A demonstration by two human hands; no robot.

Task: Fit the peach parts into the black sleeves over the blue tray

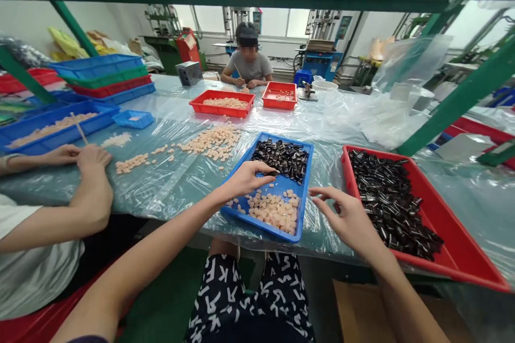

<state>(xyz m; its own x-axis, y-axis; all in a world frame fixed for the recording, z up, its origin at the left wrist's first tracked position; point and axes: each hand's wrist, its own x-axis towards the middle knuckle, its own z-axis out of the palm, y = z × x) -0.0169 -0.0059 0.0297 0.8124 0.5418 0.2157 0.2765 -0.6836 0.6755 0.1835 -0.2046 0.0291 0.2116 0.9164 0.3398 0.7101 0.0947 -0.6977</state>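
A blue tray (263,188) lies in front of me, holding a pile of small glossy black pieces (285,158) at its far end and small pale beige pieces (276,209) at its near end. My left hand (248,178) is over the tray at the near edge of the black pile. Its thumb and forefinger close around what looks like one black piece, partly hidden by the fingers. Just right of the tray hovers my right hand (341,214), its fingers curved and apart with nothing visible in them.
To the right stands a red bin (454,225) of black pieces. Loose beige pieces (213,142) spread left of the tray. A co-worker's hands (86,155) work at left, near a blue bin (52,142). Another person (249,61) sits opposite, behind red trays (221,110). A green post (454,96) slants at right.
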